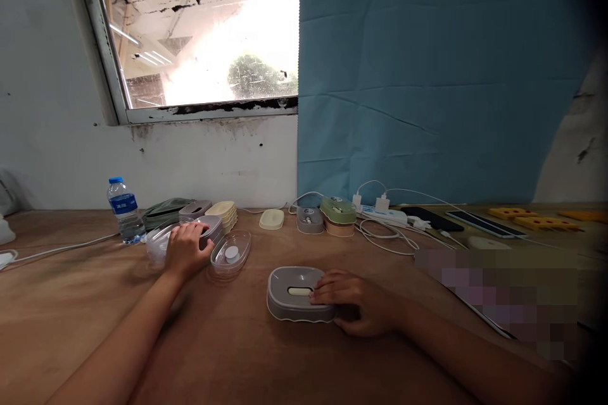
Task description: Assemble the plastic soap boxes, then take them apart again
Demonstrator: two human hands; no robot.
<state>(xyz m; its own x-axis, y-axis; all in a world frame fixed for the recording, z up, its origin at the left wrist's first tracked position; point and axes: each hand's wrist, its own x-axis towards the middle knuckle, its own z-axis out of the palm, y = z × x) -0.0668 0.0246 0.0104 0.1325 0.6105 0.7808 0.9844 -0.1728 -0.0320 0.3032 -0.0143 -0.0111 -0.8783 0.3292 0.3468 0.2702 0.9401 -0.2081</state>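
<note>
My right hand (358, 304) rests on the right end of a grey oval box (294, 294) with a slot in its lid, in the middle of the wooden table (213, 354). My left hand (185, 250) lies on a stack of grey and clear lids (209, 228) at the left. Beside that hand a clear oval tray (231, 254) holds a small white round piece. Further back are a grey lid (194, 207), a stack of cream lids (223, 212), a cream lid (272, 219), a grey box (310, 219) and a green box (338, 212).
A water bottle (124, 210) stands at the back left by a dark green bag (161, 212). A power strip (382, 214) with white cables, two dark phones (456, 220) and yellow blocks (532, 218) lie at the back right. A white cable (57, 250) runs along the left.
</note>
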